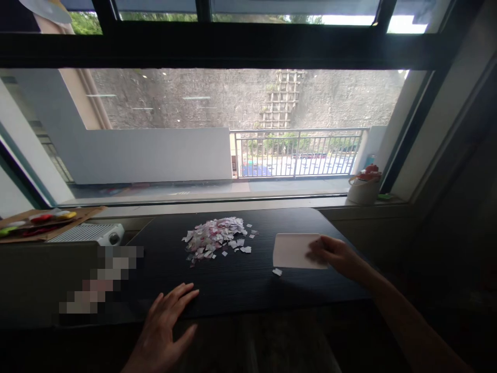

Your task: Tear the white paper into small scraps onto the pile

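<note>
A heap of torn paper scraps (217, 235), mostly white with some pink, lies on the dark tabletop (240, 290). My right hand (330, 253) is closed on the right end of a pale rectangular card (293, 249) with rounded corners, held over the table to the right of the heap. One loose paper scrap (277, 272) rests just below the card's lower left corner. Near the table's front edge, my left hand (171, 321) is open, fingers spread and palm down, below the heap and apart from it. Whether its palm touches the table cannot be seen clearly.
Beyond the table runs a windowsill (248, 203), with a white pot-like container (364, 190) holding something red at its right end. At the left stand a white slatted appliance (89, 233) and cardboard (50, 220) with colourful items. A blurred-out patch (103, 282) covers the table's left side.
</note>
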`<state>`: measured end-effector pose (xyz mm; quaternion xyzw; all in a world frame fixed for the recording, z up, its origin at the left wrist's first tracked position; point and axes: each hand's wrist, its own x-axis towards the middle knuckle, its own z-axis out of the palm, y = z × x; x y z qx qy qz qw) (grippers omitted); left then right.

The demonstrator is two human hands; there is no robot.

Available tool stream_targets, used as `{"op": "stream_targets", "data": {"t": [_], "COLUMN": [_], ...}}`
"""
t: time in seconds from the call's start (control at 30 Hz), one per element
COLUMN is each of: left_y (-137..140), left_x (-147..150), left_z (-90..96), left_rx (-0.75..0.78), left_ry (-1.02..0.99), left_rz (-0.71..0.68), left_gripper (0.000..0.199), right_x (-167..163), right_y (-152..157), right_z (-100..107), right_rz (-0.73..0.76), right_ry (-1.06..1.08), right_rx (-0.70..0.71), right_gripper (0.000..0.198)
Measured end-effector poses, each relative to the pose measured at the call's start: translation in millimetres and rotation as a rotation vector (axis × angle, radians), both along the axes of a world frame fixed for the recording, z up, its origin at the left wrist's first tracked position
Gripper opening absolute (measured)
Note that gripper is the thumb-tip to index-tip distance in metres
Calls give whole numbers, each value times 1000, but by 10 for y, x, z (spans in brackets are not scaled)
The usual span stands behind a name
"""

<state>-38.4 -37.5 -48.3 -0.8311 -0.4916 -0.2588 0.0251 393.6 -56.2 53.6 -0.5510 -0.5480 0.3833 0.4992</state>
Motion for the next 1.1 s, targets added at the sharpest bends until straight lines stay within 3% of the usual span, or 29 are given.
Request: {"op": "stream_targets", "data": {"t": [0.23,0.43,0.77,0.9,1.1], "left_y": [58,75,83,55,-10], "left_x": [-100,-114,-119,-77,-2], "left_z": [-116,-138,-163,-106,43], "left_rx": [28,53,45,50,26], "left_ry": [22,19,35,38,73], "left_rz": [-30,-28,-20,-9,-26], "left_gripper": [48,47,48,47,46], "right_x": [-74,-64,-90,-130,-483], "right_y": [212,-1,-262,-171,383], "right_z": [-106,-98,29,-5,-187], "right_rz": [22,157,291,199,16], "right_ry": [40,65,40,39,104], "right_rx": [-91,-219,-202,-81,72], "right_gripper": [37,29,34,38,44]}}
